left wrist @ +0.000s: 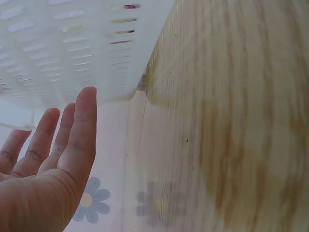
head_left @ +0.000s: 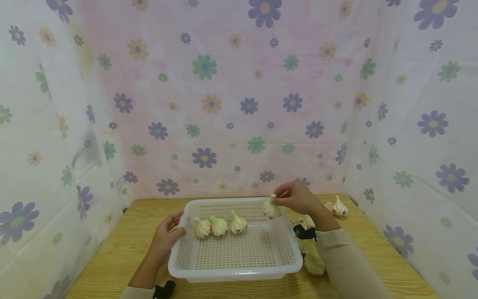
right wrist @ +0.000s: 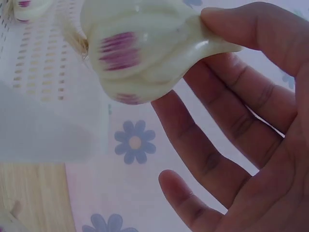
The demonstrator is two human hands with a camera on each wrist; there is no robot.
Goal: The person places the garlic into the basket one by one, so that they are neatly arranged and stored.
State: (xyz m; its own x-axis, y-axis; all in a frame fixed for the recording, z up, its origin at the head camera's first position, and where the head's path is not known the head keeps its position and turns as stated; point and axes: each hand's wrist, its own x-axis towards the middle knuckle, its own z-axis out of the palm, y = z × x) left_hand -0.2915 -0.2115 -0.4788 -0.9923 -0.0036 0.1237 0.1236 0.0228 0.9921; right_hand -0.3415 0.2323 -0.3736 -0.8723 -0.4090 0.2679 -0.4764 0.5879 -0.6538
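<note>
A white perforated plastic basket (head_left: 235, 272) stands on the wooden table. Three garlic bulbs (head_left: 219, 226) sit in a row in its back left part, stems up. My left hand (head_left: 166, 238) holds the basket's left rim, thumb over the edge; in the left wrist view its fingers (left wrist: 79, 130) extend along the outer wall. Over the back right corner, my right hand (head_left: 298, 199) pinches another garlic bulb (head_left: 271, 210) by its stem. Purple streaks mark that bulb (right wrist: 140, 53) in the right wrist view, with the thumb above the neck and fingers below.
Several garlic bulbs (head_left: 313, 263) lie right of the basket, partly hidden beneath my right forearm. Farther back on the right are more bulbs (head_left: 339, 207). Flowered cloth (head_left: 231, 124) encloses the table (head_left: 115, 245) at the back and both sides.
</note>
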